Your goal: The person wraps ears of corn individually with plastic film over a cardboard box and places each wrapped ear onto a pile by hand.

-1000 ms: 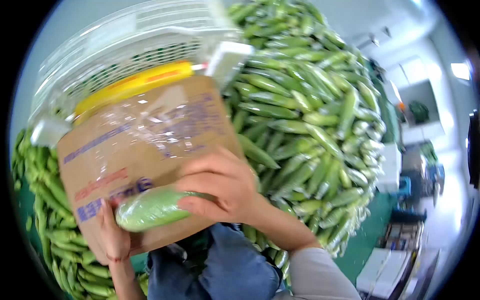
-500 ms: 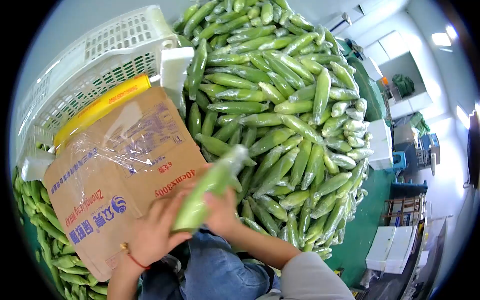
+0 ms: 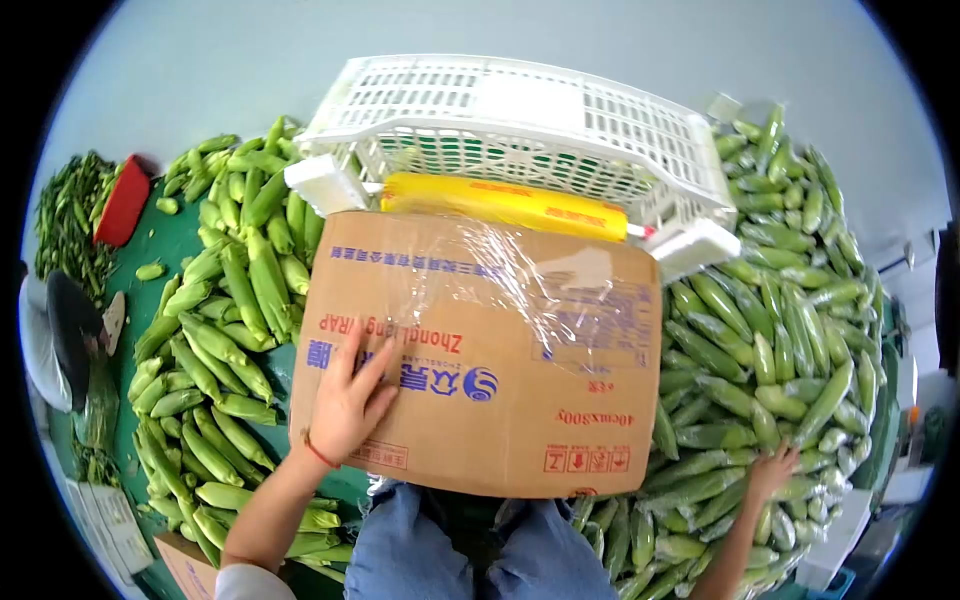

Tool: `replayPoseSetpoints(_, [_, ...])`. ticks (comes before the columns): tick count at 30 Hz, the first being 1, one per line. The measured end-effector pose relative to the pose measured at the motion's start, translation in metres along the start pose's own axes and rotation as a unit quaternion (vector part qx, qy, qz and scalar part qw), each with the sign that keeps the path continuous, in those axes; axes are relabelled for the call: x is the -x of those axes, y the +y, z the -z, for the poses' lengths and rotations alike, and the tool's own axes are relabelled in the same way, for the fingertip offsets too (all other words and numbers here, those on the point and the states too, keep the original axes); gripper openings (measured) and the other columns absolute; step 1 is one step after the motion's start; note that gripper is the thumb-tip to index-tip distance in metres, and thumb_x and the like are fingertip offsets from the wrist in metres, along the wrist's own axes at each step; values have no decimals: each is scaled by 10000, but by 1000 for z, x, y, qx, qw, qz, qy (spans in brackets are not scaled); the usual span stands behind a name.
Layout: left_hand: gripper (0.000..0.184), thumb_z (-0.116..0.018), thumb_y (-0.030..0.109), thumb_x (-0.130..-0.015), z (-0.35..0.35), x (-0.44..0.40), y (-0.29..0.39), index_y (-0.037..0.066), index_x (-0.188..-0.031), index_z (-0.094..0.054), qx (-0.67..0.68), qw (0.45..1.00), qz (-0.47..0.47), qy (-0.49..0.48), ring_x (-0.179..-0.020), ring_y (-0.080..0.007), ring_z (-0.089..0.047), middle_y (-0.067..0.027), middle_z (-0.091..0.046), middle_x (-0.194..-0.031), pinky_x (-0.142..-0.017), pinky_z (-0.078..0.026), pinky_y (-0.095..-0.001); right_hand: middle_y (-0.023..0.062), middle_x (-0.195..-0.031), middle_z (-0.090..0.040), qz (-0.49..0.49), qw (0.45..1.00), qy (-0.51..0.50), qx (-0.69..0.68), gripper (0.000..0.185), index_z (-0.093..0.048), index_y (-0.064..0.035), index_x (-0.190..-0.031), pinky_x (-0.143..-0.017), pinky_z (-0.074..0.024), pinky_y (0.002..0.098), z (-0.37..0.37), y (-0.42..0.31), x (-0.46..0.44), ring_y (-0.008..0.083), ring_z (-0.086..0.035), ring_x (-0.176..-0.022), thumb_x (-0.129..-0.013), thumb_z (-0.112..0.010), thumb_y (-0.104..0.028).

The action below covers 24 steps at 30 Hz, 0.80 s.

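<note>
My left hand rests over the left part of a cardboard box, fingers apart and holding nothing. At the right, my right hand reaches onto a pile of film-wrapped corn cobs; its fingertips are at the wrapped cobs, and whether they grip one is unclear. Clear film lies crumpled over the upper part of the box. Behind the box sits a yellow film roll. Unwrapped green corn cobs are heaped to the left of the box.
A white plastic crate stands behind the roll, with white foam blocks at its front corners. Far left are a red scoop-like container, a dark round object and a white box. Green floor shows at left.
The wrapped cob has left my hands. My left hand has moved onto the box, and my right hand has gone out to the wrapped pile. The view has swung left.
</note>
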<state>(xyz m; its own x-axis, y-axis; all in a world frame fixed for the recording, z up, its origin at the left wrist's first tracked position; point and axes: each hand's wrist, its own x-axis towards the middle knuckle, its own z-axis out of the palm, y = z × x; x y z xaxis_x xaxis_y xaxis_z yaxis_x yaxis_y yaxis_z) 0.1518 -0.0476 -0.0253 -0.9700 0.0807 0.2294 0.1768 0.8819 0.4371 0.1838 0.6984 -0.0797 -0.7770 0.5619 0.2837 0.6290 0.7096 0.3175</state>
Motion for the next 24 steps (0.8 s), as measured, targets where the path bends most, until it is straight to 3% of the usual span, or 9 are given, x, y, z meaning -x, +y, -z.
replayPoseSetpoints(1, [559,-747,173,-774,-1,-13,-9,98,-1300,-570,11,1000,12,26,-1237,-418,-489,-251,-364,-1463,-999,-429,-460,175,-1546,-277,176,955,179,-158,589,-444,-104,-1420,-1110,-295,528,4,-48,12,383,-332,-1377,-859,-616,-50])
replayPoseSetpoints(3, [500,-723,153,-795,-2,-48,-20,115,-1275,-591,-9,1000,10,6,-1244,-381,-495,-215,-422,-1434,-986,-440,-436,163,-1533,-309,239,855,-63,-455,666,-453,-86,-1405,-1158,-237,493,127,-193,71,370,-291,-1408,-784,-689,-43])
replayPoseSetpoints(5, [371,-699,139,-812,-12,-84,-33,121,-1177,-631,-47,989,-124,60,-1168,-336,-568,-168,-563,-1313,-920,-485,-400,157,-1533,-304,442,802,-88,-393,647,-521,-78,-1334,-1134,-278,470,220,-286,104,414,-251,-1413,-749,-773,-188])
replayPoseSetpoints(7, [205,-675,122,-826,-27,-109,-59,99,-1024,-628,6,973,-217,84,-984,-322,-647,-116,-679,-1054,-793,-528,-383,165,-1365,-504,494,759,-47,-422,422,-617,-59,-1160,-1044,-372,439,223,-337,102,384,-423,-1308,-775,-754,-164])
replayPoseSetpoints(9, [119,-651,105,-828,-8,-100,-48,88,-921,-580,24,998,-28,51,-820,-315,-659,-80,-667,-834,-680,-530,-399,157,-1211,-628,547,706,-56,-448,273,-653,-46,-1057,-970,-428,423,212,-374,82,356,-548,-1195,-805,-724,-126])
replayPoseSetpoints(13, [128,-606,80,-800,41,-23,-52,94,-918,-560,19,987,-110,115,-751,-309,-629,-91,-621,-835,-624,-504,-399,102,-853,-666,334,694,-242,-590,81,-631,13,-897,-768,-478,283,200,-322,95,177,-621,-785,-910,-609,-64])
replayPoseSetpoints(15, [182,-618,89,-754,52,23,-48,85,-930,-570,31,976,-199,87,-734,-278,-608,-89,-591,-821,-617,-501,-379,79,-822,-628,366,674,-275,-579,83,-578,7,-885,-730,-469,253,214,-285,110,140,-592,-754,-940,-547,-45])
replayPoseSetpoints(21, [252,-598,-47,-799,14,155,-32,34,-1033,-551,126,981,-69,130,-880,-315,-643,-121,-639,-958,-801,-527,-405,57,-767,-587,350,641,-440,-523,16,-516,-9,-941,-684,-492,260,185,-226,166,139,-601,-777,-932,-517,-22])
replayPoseSetpoints(24, [313,-583,18,-814,-22,203,-75,-14,-1116,-508,26,946,204,252,-1000,-374,-544,-189,-570,-1077,-905,-442,-423,73,-862,-642,454,671,-361,-462,136,-576,-40,-1058,-709,-476,294,199,-225,169,165,-591,-755,-996,-551,-158])
